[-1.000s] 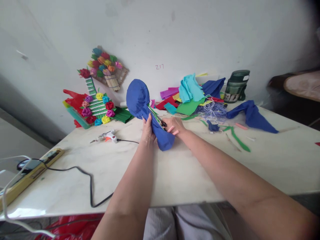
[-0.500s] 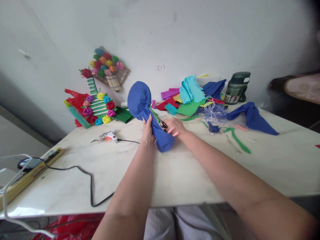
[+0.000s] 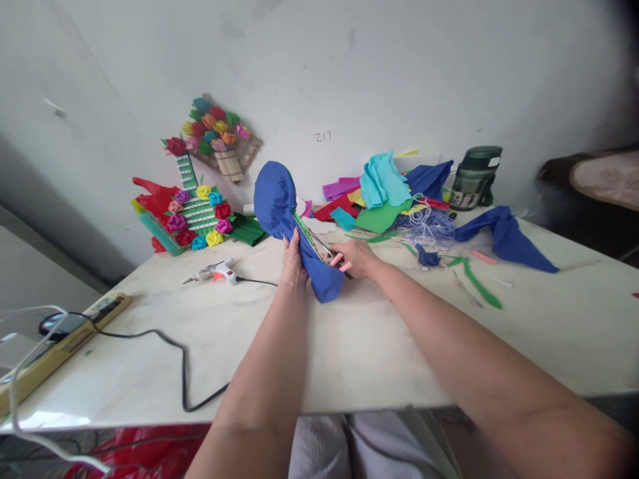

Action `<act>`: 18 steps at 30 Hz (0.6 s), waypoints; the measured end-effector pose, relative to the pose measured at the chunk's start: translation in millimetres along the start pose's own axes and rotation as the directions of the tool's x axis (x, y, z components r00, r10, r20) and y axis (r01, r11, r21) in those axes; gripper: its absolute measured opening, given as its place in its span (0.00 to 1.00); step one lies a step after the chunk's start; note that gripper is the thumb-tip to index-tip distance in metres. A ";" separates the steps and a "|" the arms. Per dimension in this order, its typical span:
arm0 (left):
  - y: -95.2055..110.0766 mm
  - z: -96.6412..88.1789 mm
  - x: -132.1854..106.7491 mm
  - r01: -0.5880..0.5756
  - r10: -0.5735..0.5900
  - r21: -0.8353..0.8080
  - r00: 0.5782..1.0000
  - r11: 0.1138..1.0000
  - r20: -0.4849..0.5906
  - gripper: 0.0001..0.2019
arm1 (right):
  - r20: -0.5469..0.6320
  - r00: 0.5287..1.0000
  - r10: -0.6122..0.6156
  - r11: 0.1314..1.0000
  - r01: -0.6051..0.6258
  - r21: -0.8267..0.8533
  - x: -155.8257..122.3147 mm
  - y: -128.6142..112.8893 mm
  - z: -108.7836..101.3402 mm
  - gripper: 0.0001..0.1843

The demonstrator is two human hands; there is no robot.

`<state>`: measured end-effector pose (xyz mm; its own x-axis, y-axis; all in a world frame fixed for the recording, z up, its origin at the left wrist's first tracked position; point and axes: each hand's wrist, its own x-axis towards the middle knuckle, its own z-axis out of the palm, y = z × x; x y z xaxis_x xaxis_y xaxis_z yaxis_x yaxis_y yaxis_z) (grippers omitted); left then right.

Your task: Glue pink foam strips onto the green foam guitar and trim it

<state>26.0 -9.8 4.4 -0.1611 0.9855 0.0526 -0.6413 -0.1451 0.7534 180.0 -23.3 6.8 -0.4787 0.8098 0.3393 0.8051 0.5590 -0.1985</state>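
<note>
My left hand (image 3: 294, 261) is closed around the narrow middle of a blue paper-covered shape (image 3: 273, 198), holding it tilted above the table. Its upper end is round and its lower end flares out; a green edge shows along its right side. In my right hand (image 3: 358, 258) is a pair of scissors (image 3: 324, 247) with pinkish-orange handles. The blades point up and left along the green edge. Whether they touch the paper there I cannot tell.
Coloured paper sheets (image 3: 383, 179) and tangled string (image 3: 424, 223) lie at the back right, beside a dark green bottle (image 3: 475, 178). A glue gun (image 3: 219, 271) with a black cord lies left. A paper-flower craft (image 3: 200, 216) and power strip (image 3: 107, 307) stand further left.
My right hand has drawn slightly right with the scissors, so more of the blades shows. The blue shape has turned a little in my left hand.
</note>
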 end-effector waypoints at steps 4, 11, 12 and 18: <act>-0.5 -4.0 4.1 0.007 -0.007 -0.003 1.000 1.000 -0.007 0.24 | 0.001 1.000 -0.014 0.998 0.014 0.060 -1.2 -3.1 -0.2 0.14; -2.1 -4.1 5.9 -0.016 0.015 -0.047 1.000 0.999 -0.021 0.21 | -0.043 0.998 -0.048 0.999 0.048 -0.013 -1.7 -7.4 0.9 0.14; -2.2 -4.0 5.8 -0.015 0.014 -0.044 1.000 0.999 -0.021 0.21 | -0.043 0.998 -0.049 0.999 0.048 -0.023 -1.8 -8.1 0.3 0.14; -2.6 -5.4 5.9 -0.011 0.011 -0.016 1.000 1.000 -0.015 0.20 | -0.040 0.999 -0.037 0.993 0.032 -0.113 -0.5 -9.2 -1.9 0.15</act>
<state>22.6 -4.1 -0.7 -0.1794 0.9825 0.0506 -0.6512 -0.1572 0.7424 173.5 -29.2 10.2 -0.4936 0.7810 0.3826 0.8238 0.5609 -0.0821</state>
